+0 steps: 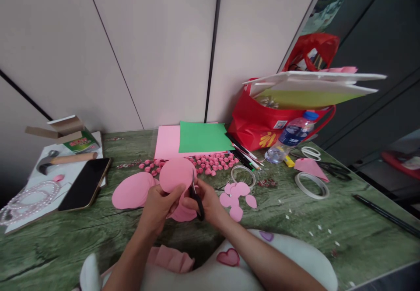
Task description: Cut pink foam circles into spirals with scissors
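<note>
My left hand (161, 201) pinches the lower edge of a round pink paper disc (177, 173), held up above the table. In my right hand (208, 201) is a pair of black-handled scissors (198, 200), with the blades at the disc's right edge. Whether the blades are apart or closed is hard to make out. More pink paper rounds (133, 190) lie to the left, and another pink piece (183, 213) shows partly beneath my hands. Several small pink paper petals (235, 194) are spread just right of my right hand.
Behind are many small pink rolled pieces (213, 163) and green paper (205, 137). On the right stand a red bag (252, 118) and a water bottle (292, 135), near tape rolls (311, 186). A phone (85, 185) and hammer (67, 159) lie left. A white cushion (278, 256) sits in front.
</note>
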{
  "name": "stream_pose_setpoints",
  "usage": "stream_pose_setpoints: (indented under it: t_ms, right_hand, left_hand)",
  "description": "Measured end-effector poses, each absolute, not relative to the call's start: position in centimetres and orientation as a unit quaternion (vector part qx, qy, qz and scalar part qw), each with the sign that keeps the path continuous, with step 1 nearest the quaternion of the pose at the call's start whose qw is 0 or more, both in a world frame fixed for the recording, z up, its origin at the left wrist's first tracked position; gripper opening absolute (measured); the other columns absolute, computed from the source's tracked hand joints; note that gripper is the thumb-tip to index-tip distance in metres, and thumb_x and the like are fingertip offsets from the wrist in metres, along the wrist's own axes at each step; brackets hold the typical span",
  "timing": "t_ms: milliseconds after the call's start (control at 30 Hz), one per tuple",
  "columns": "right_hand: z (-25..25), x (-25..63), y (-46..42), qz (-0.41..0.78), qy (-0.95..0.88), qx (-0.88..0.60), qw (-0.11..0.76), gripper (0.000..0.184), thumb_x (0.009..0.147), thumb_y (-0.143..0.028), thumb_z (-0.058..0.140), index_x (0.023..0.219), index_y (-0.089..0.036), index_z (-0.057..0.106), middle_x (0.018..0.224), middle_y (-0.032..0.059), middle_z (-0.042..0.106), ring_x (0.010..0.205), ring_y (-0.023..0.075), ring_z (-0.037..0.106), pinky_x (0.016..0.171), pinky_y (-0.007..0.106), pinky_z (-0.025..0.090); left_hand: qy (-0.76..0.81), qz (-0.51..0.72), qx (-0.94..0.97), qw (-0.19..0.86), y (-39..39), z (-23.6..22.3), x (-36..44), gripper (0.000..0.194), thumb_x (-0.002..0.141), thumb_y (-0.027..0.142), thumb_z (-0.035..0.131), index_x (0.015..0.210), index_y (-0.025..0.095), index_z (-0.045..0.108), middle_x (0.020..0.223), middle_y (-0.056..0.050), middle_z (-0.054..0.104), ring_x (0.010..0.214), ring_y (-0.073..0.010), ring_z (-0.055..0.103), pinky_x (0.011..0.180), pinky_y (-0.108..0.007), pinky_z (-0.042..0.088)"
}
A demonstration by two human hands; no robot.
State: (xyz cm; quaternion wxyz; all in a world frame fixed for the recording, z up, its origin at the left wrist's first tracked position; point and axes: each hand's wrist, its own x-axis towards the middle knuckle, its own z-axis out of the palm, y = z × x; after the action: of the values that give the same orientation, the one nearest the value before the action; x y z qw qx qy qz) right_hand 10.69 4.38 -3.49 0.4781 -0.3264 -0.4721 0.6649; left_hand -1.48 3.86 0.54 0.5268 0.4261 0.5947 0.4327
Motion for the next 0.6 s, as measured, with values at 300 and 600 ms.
stream_pose_setpoints:
  t_ms: [300, 600]
  right_hand:
    - [-3.28, 10.71, 4.27, 0.662, -0.472, -0.335, 0.476, 0.037, 0.052, -0.026, 0.071, 0.077, -0.016, 0.045, 0.056, -0.0059, 0.045, 0.047, 0.0052, 0.035, 0.042, 0.017, 0.028]
    - [-3.33, 10.72, 4.32, 0.666, -0.473, -0.327, 0.475, 0.035, 0.054, -0.026, 0.069, 0.075, -0.017, 0.043, 0.053, -0.0073, 0.042, 0.044, 0.0047, 0.032, 0.041, 0.017, 0.025]
  left_hand:
    - [0.588, 0.441, 0.417, 0.535, 3.91, 0.58, -1.49, 0.034, 0.058, 0.032, 0.063, 0.040, 0.014, 0.041, 0.028, 0.008, 0.033, 0.029, -0.0028, 0.024, 0.032, -0.018, 0.014]
    - [0.587, 0.438, 0.420, 0.536, 3.90, 0.56, -1.47, 0.032, 0.059, 0.032, 0.063, 0.042, 0.014, 0.043, 0.028, 0.008, 0.033, 0.029, -0.0031, 0.025, 0.032, -0.018, 0.014]
